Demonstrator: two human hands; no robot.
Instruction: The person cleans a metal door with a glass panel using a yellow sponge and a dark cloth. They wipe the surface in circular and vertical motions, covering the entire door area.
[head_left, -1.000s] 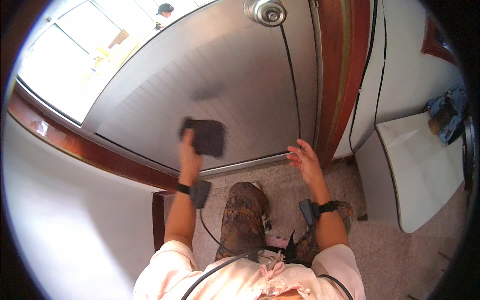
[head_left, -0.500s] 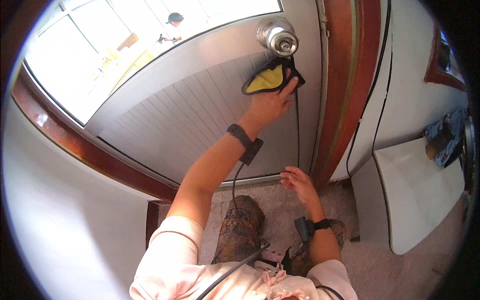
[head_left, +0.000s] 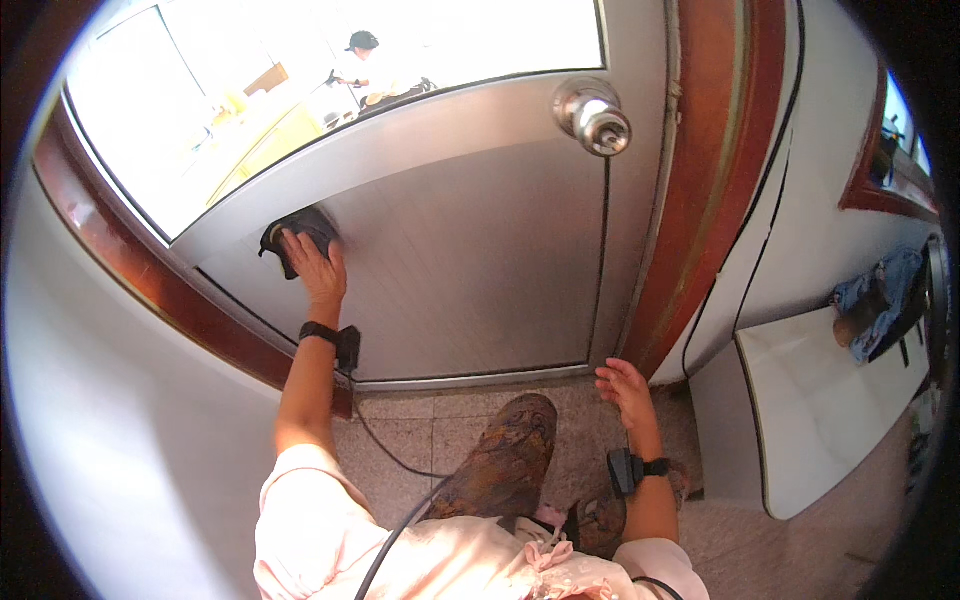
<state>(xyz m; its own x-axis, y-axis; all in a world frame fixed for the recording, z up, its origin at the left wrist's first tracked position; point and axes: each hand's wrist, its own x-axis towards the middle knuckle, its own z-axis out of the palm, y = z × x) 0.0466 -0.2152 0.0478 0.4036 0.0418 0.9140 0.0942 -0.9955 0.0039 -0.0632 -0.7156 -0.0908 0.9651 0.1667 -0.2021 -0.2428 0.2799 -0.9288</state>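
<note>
A grey metal door (head_left: 470, 270) with a glass upper part stands in front of me. Against the left side of its lower panel, my left hand (head_left: 320, 270) presses a dark cloth (head_left: 314, 222), fingers lying over it. Part of the cloth is hidden beneath the hand. My right hand (head_left: 626, 390) hangs near the door's lower right corner, fingers apart and holding nothing. A round silver doorknob (head_left: 600, 124) sits high on the door's right side, well away from both hands.
Reddish-brown frame (head_left: 690, 210) borders the door. Black cables (head_left: 768, 170) run down the wall at right. A white-topped cabinet (head_left: 830, 400) stands at lower right with blue patterned fabric (head_left: 880, 300) on it. Beyond the glass is another person (head_left: 370, 68).
My left hand has carried the cloth from below the doorknob leftward and down to the panel's left side. The right hand stays low, with little change.
</note>
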